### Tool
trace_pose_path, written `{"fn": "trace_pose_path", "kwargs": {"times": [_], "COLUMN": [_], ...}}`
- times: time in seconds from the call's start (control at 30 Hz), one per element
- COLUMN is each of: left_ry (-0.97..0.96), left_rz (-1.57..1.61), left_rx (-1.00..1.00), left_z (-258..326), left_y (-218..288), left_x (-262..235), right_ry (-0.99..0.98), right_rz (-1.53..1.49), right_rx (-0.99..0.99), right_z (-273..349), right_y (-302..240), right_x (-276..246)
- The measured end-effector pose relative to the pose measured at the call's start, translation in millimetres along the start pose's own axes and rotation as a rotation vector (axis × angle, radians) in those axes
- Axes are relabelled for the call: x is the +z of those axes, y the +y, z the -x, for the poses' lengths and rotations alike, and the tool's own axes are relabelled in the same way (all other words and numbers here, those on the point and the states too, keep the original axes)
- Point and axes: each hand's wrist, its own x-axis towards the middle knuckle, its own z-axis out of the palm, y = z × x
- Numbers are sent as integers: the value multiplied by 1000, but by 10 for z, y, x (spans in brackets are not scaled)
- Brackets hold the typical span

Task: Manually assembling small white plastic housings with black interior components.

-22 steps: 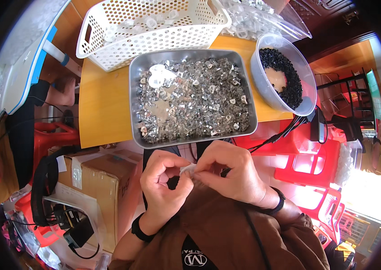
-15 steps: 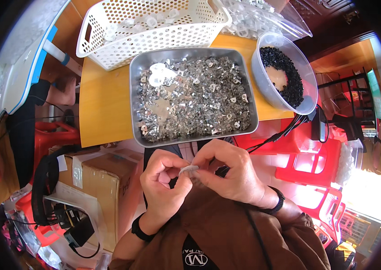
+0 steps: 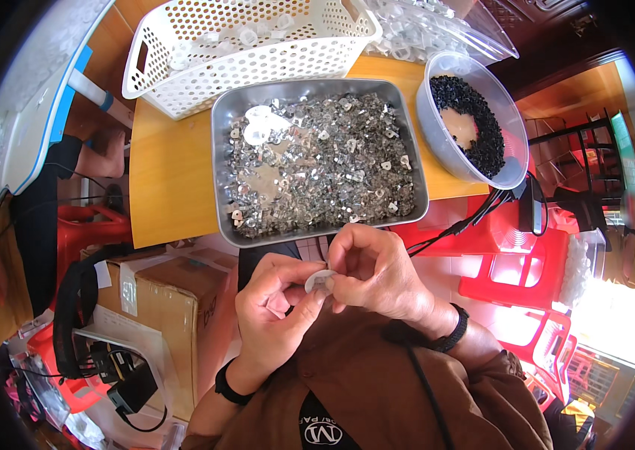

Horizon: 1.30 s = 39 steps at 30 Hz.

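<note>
My left hand [image 3: 276,304] pinches a small whitish translucent plastic piece [image 3: 318,281] between thumb and forefinger. Closed on the other side of the same piece are the fingertips of my right hand [image 3: 379,274]. Both hands meet just below the near edge of a metal tray [image 3: 221,187]. Many small shiny metal parts [image 3: 347,165] lie heaped in that tray, with a white round-lobed piece [image 3: 263,125] on top at the left. Whether my right fingers also hold a tiny part is hidden.
A white perforated basket [image 3: 257,79] with translucent plastic pieces stands behind the tray. Right of it are a clear bag of similar pieces [image 3: 430,30] and a clear round tub [image 3: 512,161] of small black parts. A cardboard box [image 3: 160,315] and red stools [image 3: 512,270] flank me.
The plastic piece has been tilted so more of its round face shows. My right hand has shifted slightly up and its fingers have curled in closer.
</note>
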Motion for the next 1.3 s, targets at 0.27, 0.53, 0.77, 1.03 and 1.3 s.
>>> {"fn": "trace_pose_path", "kwargs": {"times": [0.27,0.53,0.77,1.03,1.3], "left_ry": [3,26,76,72,166], "left_rz": [139,125,232,184,56], "left_rx": [-114,-90,-254,-204,-237], "left_z": [-10,-7,-45,-31,9], "left_y": [6,-74,22,5,20], "left_x": [-31,-100,-22,-13,-29], "right_ry": [-59,-34,-30,-45,429], "right_rz": [78,496,381,416,950], "right_rx": [14,-263,-184,-238,-461], "right_z": [59,113,82,98,210], "right_y": [-43,-52,-36,-38,-769], "right_x": [-8,33,-23,-63,-986]}}
